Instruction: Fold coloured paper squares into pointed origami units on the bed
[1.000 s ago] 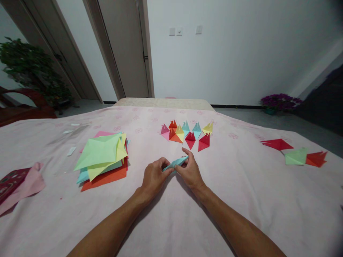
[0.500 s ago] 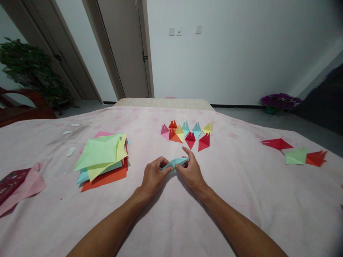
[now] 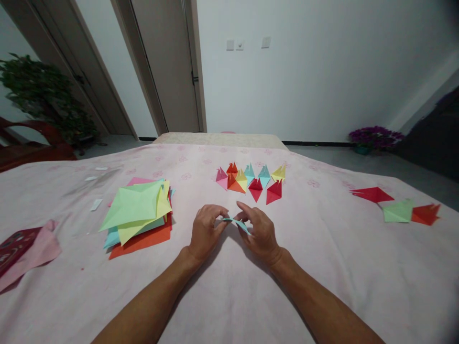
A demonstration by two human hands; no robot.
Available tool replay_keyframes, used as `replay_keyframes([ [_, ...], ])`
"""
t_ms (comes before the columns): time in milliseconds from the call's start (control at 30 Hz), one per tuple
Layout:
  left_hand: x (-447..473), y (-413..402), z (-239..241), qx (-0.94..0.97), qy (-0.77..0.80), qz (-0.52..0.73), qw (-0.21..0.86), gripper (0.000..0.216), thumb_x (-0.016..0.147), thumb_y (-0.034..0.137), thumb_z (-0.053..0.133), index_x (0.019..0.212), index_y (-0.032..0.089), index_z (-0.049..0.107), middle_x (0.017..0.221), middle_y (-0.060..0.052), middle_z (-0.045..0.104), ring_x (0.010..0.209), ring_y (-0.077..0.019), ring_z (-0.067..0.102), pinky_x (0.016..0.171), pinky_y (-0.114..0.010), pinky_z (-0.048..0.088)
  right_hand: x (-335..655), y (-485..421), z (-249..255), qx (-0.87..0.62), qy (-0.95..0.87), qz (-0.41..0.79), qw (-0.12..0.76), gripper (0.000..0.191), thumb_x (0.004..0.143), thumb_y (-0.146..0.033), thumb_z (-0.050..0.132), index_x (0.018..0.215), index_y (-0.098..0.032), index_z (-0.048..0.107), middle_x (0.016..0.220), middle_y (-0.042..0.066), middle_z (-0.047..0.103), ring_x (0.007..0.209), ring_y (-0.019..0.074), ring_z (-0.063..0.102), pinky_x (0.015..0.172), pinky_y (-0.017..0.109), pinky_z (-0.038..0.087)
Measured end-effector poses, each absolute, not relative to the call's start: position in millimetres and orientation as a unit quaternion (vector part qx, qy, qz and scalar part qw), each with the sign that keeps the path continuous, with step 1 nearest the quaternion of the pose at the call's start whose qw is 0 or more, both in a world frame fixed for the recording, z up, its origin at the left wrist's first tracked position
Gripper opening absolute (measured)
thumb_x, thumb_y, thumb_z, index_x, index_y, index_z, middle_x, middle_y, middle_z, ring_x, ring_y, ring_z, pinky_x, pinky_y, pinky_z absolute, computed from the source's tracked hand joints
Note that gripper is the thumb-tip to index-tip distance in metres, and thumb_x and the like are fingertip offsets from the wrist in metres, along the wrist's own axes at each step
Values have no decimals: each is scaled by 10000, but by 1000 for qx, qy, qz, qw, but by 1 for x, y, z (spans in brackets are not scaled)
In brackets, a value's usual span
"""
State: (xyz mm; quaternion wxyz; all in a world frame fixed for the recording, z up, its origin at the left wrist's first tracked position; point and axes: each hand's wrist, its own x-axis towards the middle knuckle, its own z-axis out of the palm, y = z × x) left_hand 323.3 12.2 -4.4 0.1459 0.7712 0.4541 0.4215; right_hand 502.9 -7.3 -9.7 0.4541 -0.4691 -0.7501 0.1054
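Clock directions are taken from the paper in hand, with twelve straight ahead. Nearest, the bare forearms reach in from seven and five o'clock over the tabletop [image 3: 315, 267], which is covered by a pale pink flowered cloth. The left hand [image 3: 207, 231], at nine o'clock, has its thumb and forefinger pinched on the left end of a small light-blue piece of folded paper [image 3: 243, 226]. The right hand [image 3: 261, 235], at about four o'clock, holds the other end; its forefinger is lifted clear, and its grip is partly hidden. The paper lies between the hands, bent along its length.

Between eight and nine o'clock, well apart, a dark red printed packet [image 3: 16, 246] lies on a crumpled pink sheet [image 3: 39, 255]. Nearer, between nine and ten, is an uneven stack of coloured paper sheets [image 3: 132, 205], light green on top.

Toward three o'clock are a pale green folded paper [image 3: 397, 211], an orange-red folded paper [image 3: 426, 214] and a red folded paper [image 3: 373, 194]. Beyond the hands, from twelve to one, stand nine small folded-paper birds [image 3: 255, 188]: red, orange, pink, yellow and light blue.

Farther off are a grey-brown door [image 3: 168, 67] at eleven and a purple flowering plant [image 3: 375, 137] at two.
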Motion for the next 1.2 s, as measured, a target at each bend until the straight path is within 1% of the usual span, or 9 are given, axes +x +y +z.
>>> replay_keyframes([
  [67,322,13,-4,814,437,377,63,57,899,238,575,871,224,622,966,-49,681,954,-227,579,857,-375,435,507,-8,-9,-457,-799,38,389,479,882,-154,512,1358,-216,512,959,71,715,899,226,617,842,391,455],
  [133,321,12,-6,843,438,312,6,101,921,250,542,864,222,620,922,-49,664,884,-223,560,794,-365,429,509,-9,-9,-444,-832,10,332,531,885,-143,502,1411,-209,464,999,83,710,908,241,604,821,398,444],
  [267,316,2,-8,865,451,218,-17,37,881,219,575,889,219,611,909,-47,636,862,-225,537,777,-360,418,507,-12,-11,-416,-870,-5,267,587,902,-177,515,1471,-181,367,1022,96,697,882,251,577,779,395,423],
  [367,312,-6,-7,870,449,204,11,120,817,223,643,934,216,615,961,-51,630,929,-236,539,842,-375,413,505,-14,-13,-418,-870,4,262,581,892,-165,526,1455,-164,382,981,90,695,842,240,567,761,383,417],
  [467,310,-9,-6,871,447,204,25,128,826,257,648,946,214,633,961,-55,627,940,-237,543,865,-382,403,506,-14,-16,-422,-861,32,283,618,843,-103,544,1440,-182,402,969,66,694,846,226,567,789,373,423],
  [600,312,-9,-7,861,462,207,48,100,897,285,590,871,206,646,897,-44,633,875,-213,554,823,-356,394,509,-8,-21,-469,-812,110,329,643,795,-78,577,1405,-229,443,927,16,687,849,190,589,839,342,439],
  [767,317,-7,-8,821,529,208,56,188,931,321,556,820,195,641,840,-38,634,825,-206,558,760,-341,372,509,1,-22,-532,-754,202,328,526,835,-155,583,1347,-243,502,894,-5,670,818,161,606,767,286,454],
  [967,320,-4,-8,802,565,189,36,147,892,326,611,816,200,612,832,-27,612,821,-223,546,749,-355,378,500,5,-15,-582,-741,176,283,531,839,-234,624,1356,-235,502,872,0,666,814,169,592,711,269,422],
  [1200,321,-8,-11,803,549,231,27,167,848,214,665,982,181,571,969,-53,597,904,-227,545,796,-378,458,496,5,-10,-612,-728,167,260,553,826,-272,655,1357,-242,503,861,-8,679,815,172,592,698,272,398],
])
